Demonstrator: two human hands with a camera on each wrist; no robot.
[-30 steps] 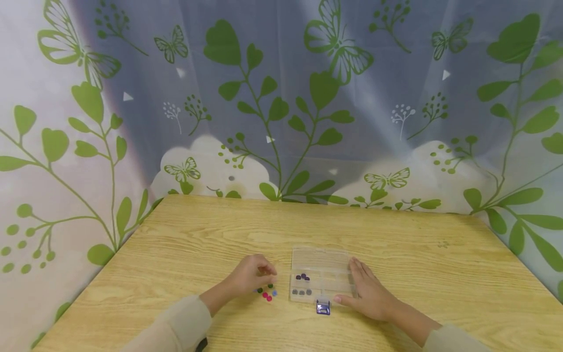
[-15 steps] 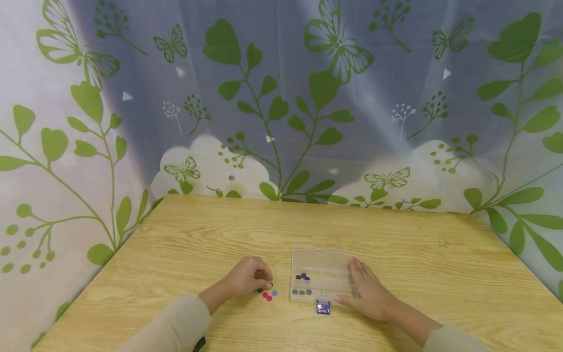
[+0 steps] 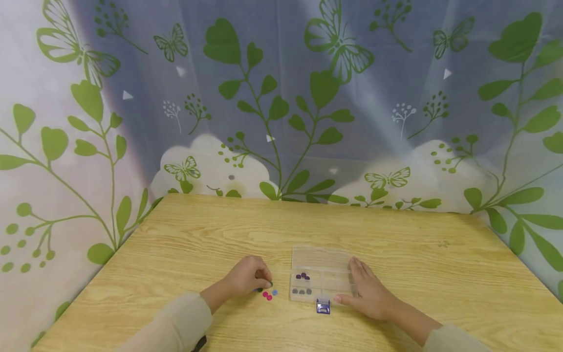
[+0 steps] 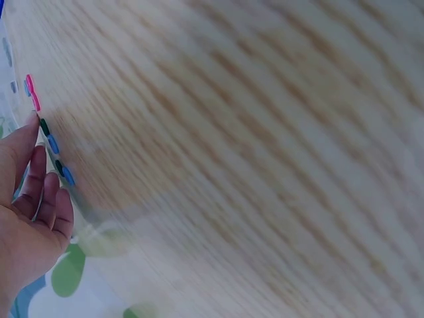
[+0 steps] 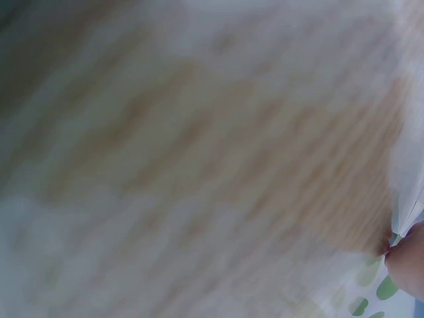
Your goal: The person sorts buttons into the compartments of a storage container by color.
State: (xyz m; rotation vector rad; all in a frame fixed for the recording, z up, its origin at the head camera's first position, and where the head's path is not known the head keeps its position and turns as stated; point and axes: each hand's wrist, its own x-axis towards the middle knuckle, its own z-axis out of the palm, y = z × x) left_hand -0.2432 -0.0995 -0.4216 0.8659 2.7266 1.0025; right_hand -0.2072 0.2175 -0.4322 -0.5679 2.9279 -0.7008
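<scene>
My left hand (image 3: 248,275) is low over a small cluster of round buttons on the table, thumb and forefinger pinching a dark green button (image 3: 271,284). Pink buttons (image 3: 267,296) and a light blue button (image 3: 274,292) lie beside its fingertips. More blue buttons (image 4: 53,144) show under the fingers in the left wrist view. Against the right side of a clear divided plastic box (image 3: 321,259) rests my right hand (image 3: 370,296), fingers extended and thumb at the front edge. Inside the open box are dark purple buttons (image 3: 303,276) and grey buttons (image 3: 301,292), in separate left compartments.
A purple latch (image 3: 323,306) sticks out from the box's front edge. The wooden table (image 3: 220,225) reaches back to a curtain (image 3: 281,98) printed with green leaves and butterflies.
My left hand has lowered its thumb and forefinger from just above the buttons and closed them on the dark green one. The right hand and box have stayed still.
</scene>
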